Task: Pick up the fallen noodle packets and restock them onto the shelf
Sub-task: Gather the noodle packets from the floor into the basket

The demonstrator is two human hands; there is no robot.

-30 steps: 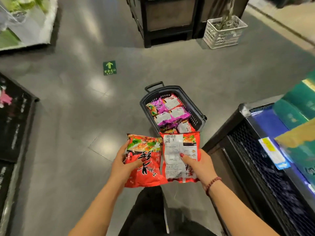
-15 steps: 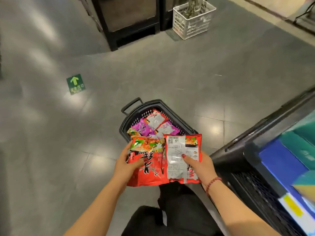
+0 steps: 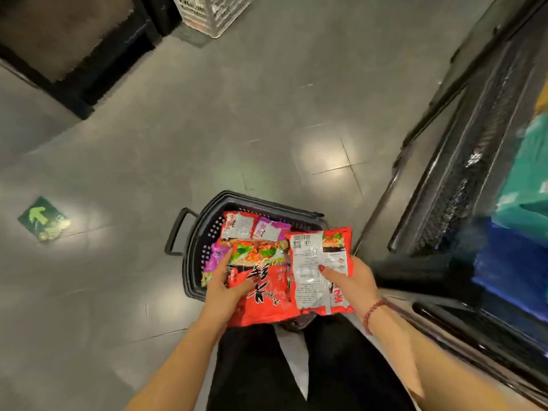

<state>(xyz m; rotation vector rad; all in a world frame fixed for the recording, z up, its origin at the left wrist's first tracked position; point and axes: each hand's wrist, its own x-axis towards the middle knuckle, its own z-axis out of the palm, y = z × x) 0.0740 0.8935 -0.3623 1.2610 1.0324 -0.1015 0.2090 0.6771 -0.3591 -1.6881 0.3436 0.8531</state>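
The left hand [image 3: 225, 289] grips a red packet [image 3: 267, 295] held face up. The thumb lies across the front and the fingers curl round the 9 o'clock edge. The right hand [image 3: 353, 280] grips a second packet [image 3: 311, 262], back side up with its white label showing. The thumb presses on the label and the fingers pass beneath. The second packet sits at 3 o'clock of the red packet, and their inner edges meet.

Both packets are held above a black basket [image 3: 192, 256], which stands on the grey floor [image 3: 207, 129] at 6 o'clock of frame centre. Its handle [image 3: 177, 229] projects from the 9 o'clock side. More packets lie inside. A red one [image 3: 238, 228] and a purple one [image 3: 271, 229] lie at the 12 o'clock end. Another purple one [image 3: 211, 261] lies against the 9 o'clock wall.

The shelf [image 3: 462, 179], black with a mesh front, runs along the 3 o'clock side, just beside the basket. Blue goods [image 3: 510, 262] and teal goods [image 3: 527, 188] sit on it, blurred. Both held packets are apart from the shelf.

A bead bracelet [image 3: 374, 310] circles the right wrist. A green arrow sign [image 3: 43, 218] lies on the floor at 9 o'clock of the basket, well apart. A white crate [image 3: 213, 10] stands at 12 o'clock and a black stand [image 3: 74, 48] at 11 o'clock.
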